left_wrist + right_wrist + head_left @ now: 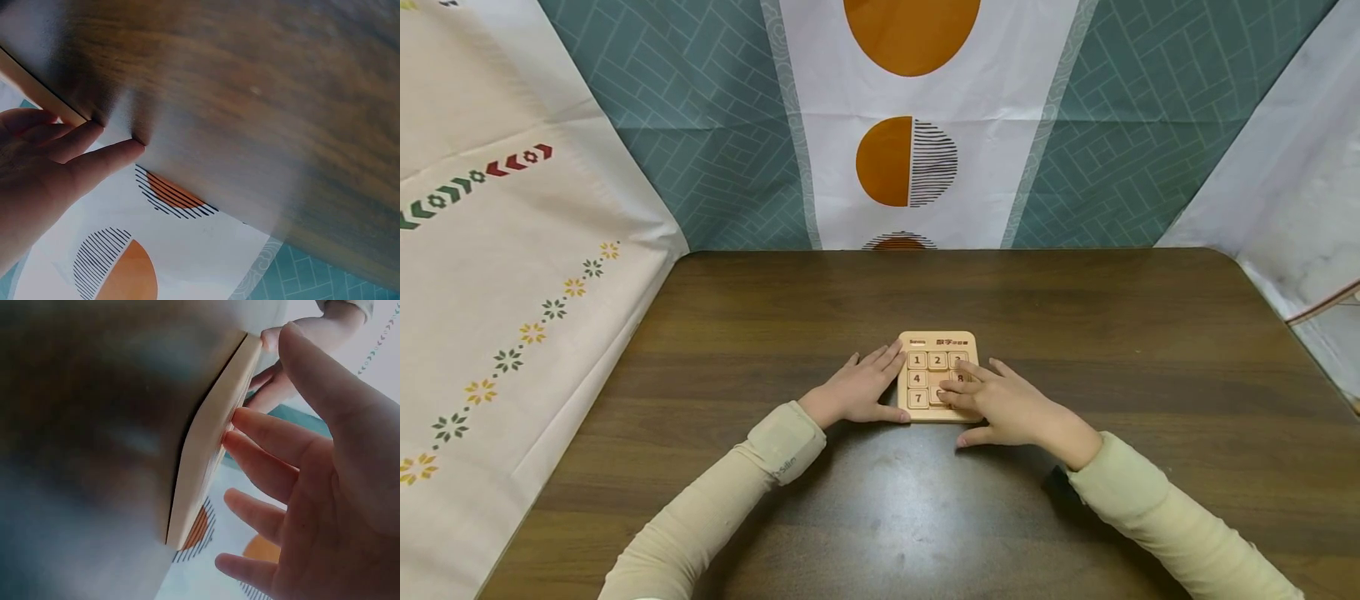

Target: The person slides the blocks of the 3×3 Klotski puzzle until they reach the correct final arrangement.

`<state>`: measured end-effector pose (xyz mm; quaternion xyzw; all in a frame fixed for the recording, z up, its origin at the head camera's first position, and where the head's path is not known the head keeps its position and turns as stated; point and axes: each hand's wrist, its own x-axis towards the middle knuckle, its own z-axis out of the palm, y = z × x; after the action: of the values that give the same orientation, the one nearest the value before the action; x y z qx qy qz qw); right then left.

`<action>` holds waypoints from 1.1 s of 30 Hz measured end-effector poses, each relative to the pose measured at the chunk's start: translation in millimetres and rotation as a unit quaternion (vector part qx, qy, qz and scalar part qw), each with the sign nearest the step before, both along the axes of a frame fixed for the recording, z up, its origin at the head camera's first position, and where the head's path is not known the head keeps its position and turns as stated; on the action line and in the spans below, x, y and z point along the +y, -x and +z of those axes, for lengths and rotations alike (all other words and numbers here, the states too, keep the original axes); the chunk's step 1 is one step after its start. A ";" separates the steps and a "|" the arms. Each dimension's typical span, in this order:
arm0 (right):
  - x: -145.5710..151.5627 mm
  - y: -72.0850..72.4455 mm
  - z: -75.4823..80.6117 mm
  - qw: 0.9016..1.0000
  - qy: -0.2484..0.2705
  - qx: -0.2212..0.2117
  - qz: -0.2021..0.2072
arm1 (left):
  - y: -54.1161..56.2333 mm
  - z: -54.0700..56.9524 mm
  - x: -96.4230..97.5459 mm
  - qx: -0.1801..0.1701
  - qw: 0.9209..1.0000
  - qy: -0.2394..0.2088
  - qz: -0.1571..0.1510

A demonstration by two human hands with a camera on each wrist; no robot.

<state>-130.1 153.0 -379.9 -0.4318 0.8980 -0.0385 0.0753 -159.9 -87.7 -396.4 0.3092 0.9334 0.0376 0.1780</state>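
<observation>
A wooden number sliding puzzle (937,342) lies flat on the brown table. Its tiles show 1, 2 and 3 along the top, then 4, a gap partly under a finger, and 8; 7 sits at the lower left. Fingers cover part of the other lower tiles. My left hand (867,387) touches the puzzle's left edge with extended fingers, its thumb by the lower left corner. From the right, my right hand (1011,406) reaches over the tiles, index and middle fingertips on or just above them. Its thumb stays off the frame, as the right wrist view also shows.
The dark wooden table (760,333) spreads around the puzzle. Behind it hangs a teal and white patterned cloth (910,100). A cream cloth with flower motifs (490,292) covers the left side, and pale fabric (1292,167) hangs at the right.
</observation>
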 end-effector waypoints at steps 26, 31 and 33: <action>20.3 -9.0 9.5 0.999 0.014 -0.025 -0.021 | 1.0 -1.0 0.8 0.000 1.000 0.009 0.000; 18.7 -10.4 5.7 0.999 0.018 -0.032 -0.019 | 1.0 0.4 0.9 -0.002 1.000 0.004 -0.002; 16.3 -10.6 4.9 0.999 0.017 -0.034 -0.019 | 1.0 1.0 0.7 -0.002 1.000 0.003 -0.003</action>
<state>-119.5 169.3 -375.0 -0.4141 0.9022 -0.0704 0.0977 -160.9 -87.1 -395.5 0.3114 0.9322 0.0354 0.1808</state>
